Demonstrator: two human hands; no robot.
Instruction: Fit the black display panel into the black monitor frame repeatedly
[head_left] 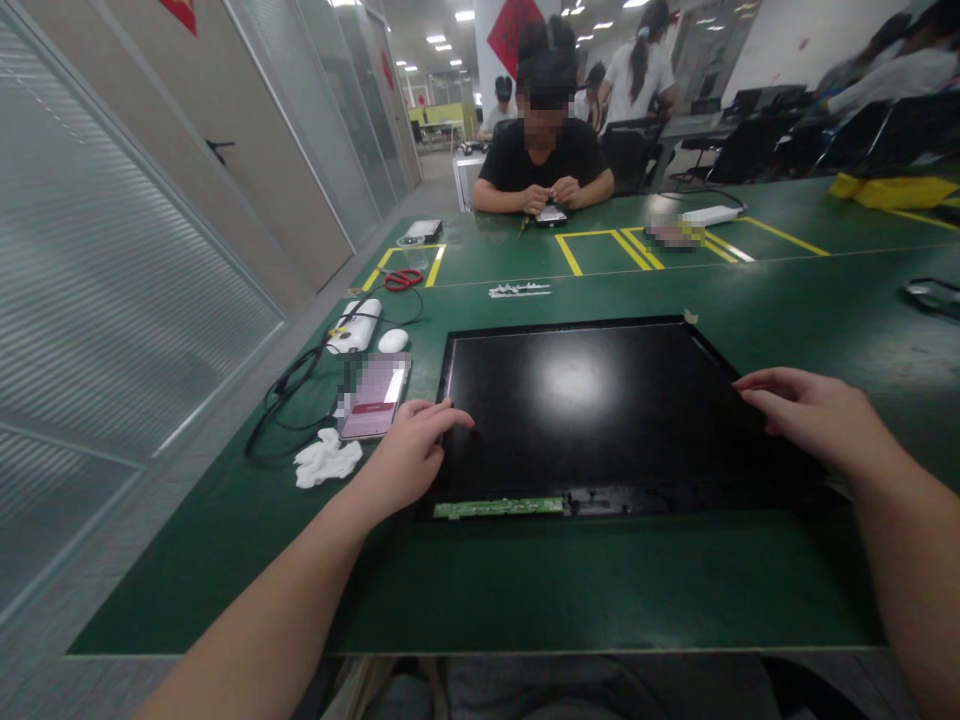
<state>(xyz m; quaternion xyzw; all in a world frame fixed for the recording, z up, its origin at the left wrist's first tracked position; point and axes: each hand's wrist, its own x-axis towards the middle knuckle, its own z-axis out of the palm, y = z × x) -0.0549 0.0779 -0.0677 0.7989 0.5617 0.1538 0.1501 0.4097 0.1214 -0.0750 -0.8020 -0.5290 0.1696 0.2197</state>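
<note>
A black flat display panel lies face up on the green table, with a narrow green circuit strip along its near edge. My left hand rests on the panel's left edge, fingers curled loosely over the frame. My right hand lies on the panel's right edge, fingers stretched out flat. Neither hand lifts the panel.
Left of the panel lie a phone, a crumpled white tissue, a white mouse, a white power brick with black cables and red scissors. A person sits across the table handling a small device. Chairs and other people stand behind.
</note>
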